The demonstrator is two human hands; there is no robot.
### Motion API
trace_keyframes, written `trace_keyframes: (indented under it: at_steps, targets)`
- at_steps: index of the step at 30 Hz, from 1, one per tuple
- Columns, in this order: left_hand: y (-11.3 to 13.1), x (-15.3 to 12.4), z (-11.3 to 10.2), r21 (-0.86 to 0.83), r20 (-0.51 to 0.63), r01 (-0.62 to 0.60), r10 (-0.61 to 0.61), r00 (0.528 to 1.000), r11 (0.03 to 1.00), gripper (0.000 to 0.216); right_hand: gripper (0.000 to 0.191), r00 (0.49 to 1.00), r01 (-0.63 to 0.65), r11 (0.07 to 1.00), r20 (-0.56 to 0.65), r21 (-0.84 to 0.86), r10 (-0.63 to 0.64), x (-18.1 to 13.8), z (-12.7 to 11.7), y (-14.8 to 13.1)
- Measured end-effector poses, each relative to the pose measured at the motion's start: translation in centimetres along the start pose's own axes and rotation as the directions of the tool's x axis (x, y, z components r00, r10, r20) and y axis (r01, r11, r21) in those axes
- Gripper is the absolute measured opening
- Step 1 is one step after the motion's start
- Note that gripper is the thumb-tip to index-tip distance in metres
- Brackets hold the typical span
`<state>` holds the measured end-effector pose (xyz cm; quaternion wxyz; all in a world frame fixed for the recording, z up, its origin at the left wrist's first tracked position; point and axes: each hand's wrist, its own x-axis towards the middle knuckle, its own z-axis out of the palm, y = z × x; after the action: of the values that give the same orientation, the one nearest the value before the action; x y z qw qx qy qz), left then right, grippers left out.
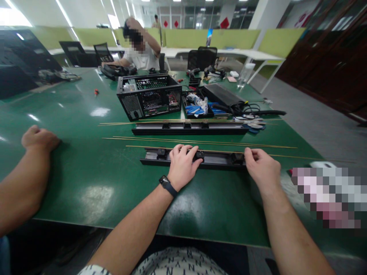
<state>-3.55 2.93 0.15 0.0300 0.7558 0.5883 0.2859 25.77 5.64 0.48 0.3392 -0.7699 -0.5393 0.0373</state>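
A long black rail (218, 160) with small black slider blocks lies across the green table (86, 172) just in front of me. My left hand (183, 164), with a dark watch on its wrist, lies over the rail's middle with its fingers curled onto a slider block (198, 154). My right hand (262, 166) pinches the rail's right end, next to another block (235, 157). Thin brass rods (200, 143) lie parallel just behind the rail.
A second black rail (189, 129) lies farther back, then an open computer case (149, 95), a tray of gloves (197, 107), a black panel (223, 95) and cables. Another person's fist (40, 138) rests on the table at left. A person sits at the far side.
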Motion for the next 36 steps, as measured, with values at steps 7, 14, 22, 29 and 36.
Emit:
trace_keyframes:
  at_steps: [7, 14, 22, 29, 36]
  targets:
    - [0.2, 0.19, -0.17, -0.009, 0.029, 0.01, -0.01, 1.0, 1.0, 0.043, 0.043, 1.0, -0.013, 1.0, 0.014, -0.003, 0.013, -0.05, -0.1, -0.19]
    - [0.48, 0.32, -0.46, -0.006, 0.041, 0.023, -0.023, 0.999, 1.0, 0.042, 0.045, 1.0, -0.009, 1.0, 0.013, -0.012, 0.01, 0.01, -0.09, -0.24]
    - [0.41, 0.33, -0.5, -0.024, 0.045, 0.023, -0.022, 0.999, 0.999, 0.041, 0.044, 1.0, -0.011, 1.0, 0.009, -0.004, 0.011, -0.07, -0.11, -0.18]
    - [0.4, 0.34, -0.46, 0.003, 0.054, 0.015, -0.015, 0.998, 1.0, 0.042, 0.044, 1.0, -0.012, 1.0, 0.006, -0.006, 0.013, 0.0, -0.06, -0.21]
    - [0.42, 0.21, -0.42, 0.023, 0.051, -0.01, 0.009, 0.999, 1.0, 0.038, 0.043, 1.0, -0.008, 1.0, 0.009, -0.01, 0.008, -0.03, 0.01, -0.12]
